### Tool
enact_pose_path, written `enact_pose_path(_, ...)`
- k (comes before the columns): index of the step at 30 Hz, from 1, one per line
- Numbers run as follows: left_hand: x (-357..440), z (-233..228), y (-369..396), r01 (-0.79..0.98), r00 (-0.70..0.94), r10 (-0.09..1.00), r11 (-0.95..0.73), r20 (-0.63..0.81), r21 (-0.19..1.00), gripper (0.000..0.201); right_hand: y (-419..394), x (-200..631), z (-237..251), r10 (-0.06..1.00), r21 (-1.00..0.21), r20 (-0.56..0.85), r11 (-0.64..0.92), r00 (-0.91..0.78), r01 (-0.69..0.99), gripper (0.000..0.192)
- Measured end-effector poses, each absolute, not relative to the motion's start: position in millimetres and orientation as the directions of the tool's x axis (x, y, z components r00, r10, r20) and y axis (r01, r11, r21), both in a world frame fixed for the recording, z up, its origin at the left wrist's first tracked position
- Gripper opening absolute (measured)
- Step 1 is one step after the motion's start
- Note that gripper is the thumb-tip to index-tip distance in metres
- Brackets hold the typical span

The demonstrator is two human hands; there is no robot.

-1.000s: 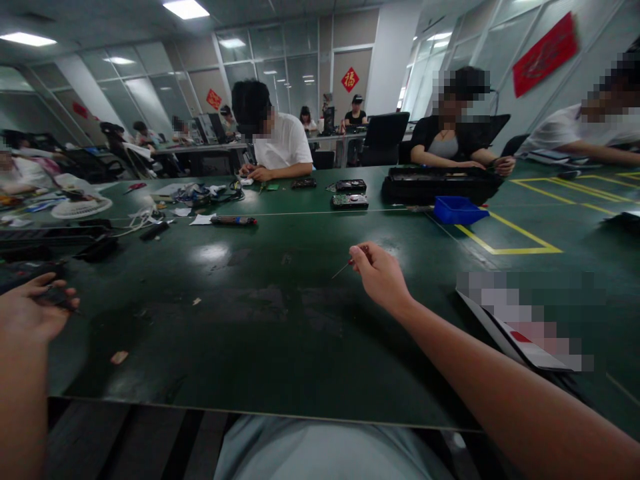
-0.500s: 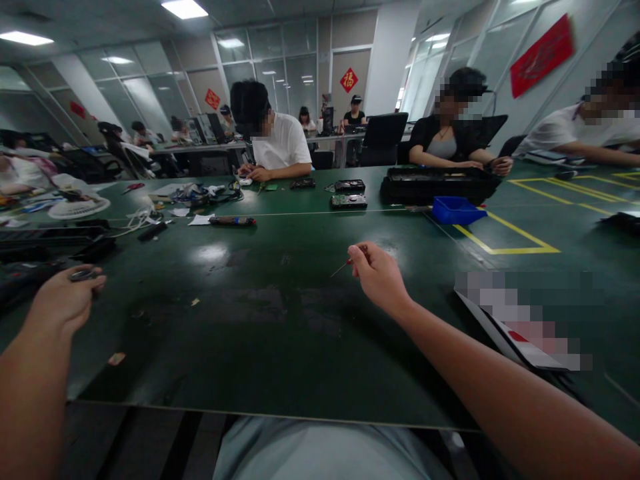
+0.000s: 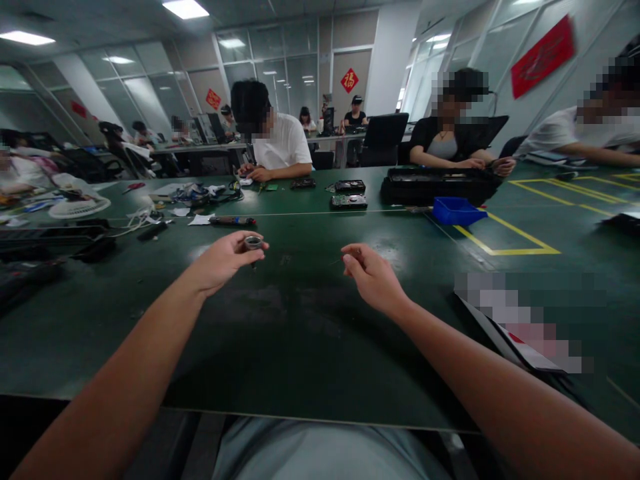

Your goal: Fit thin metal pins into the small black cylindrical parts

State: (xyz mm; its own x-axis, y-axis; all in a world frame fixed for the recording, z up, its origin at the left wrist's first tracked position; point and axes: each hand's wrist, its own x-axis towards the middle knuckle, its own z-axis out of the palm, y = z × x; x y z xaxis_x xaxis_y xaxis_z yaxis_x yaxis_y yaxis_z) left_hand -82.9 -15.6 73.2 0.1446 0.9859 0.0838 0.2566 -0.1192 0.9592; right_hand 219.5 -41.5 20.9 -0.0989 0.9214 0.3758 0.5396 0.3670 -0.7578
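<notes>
My left hand (image 3: 220, 263) is raised over the middle of the green table, its thumb and fingers closed around a small round metal part (image 3: 253, 244) with a bright rim and a dark centre. Something dark sticks out below the part, too small to make out. Facing it from the right, my right hand (image 3: 374, 279) grips a thin screwdriver (image 3: 336, 262). The shaft points left toward the round part, with a gap between them. Most of the screwdriver's handle is hidden in my fingers.
Hard drives (image 3: 349, 201) lie on the table (image 3: 310, 373) beyond my hands, with a dark cylindrical tool (image 3: 233, 221) further left. A blue bin (image 3: 457, 211) stands to the right. Cables and parts (image 3: 200, 194) clutter the far left. Co-workers sit opposite.
My left hand has moved from the far left to the middle with the round metal part in it. My right hand has barely shifted and still holds the screwdriver.
</notes>
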Motion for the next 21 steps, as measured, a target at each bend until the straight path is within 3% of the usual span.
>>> enact_pose_path(5,-15.9,60.1,-16.1,0.308,0.404,0.914,-0.173,0.036,0.936,0.035,-43.7,218.8,26.9,0.921,-0.707,0.381,0.350,-0.085,0.615,0.030)
enact_pose_path(12,36.2,30.3,-25.4,0.346,0.446,0.881,-0.332,0.158,0.878,0.030,-45.0,219.0,26.0,0.897,-0.708,0.441,0.361,-0.019,0.607,0.036)
enact_pose_path(17,38.0,12.2,-29.3,0.515,0.463,0.861,-0.455,0.211,0.726,0.032,-47.8,219.1,27.9,0.877,-0.682,0.480,0.383,-0.013,0.623,0.036)
enact_pose_path(21,28.2,-0.8,-21.6,0.552,0.554,0.795,-0.573,0.247,0.606,0.034,-49.0,218.1,28.2,0.861,-0.665,0.509,0.399,-0.008,0.631,0.035)
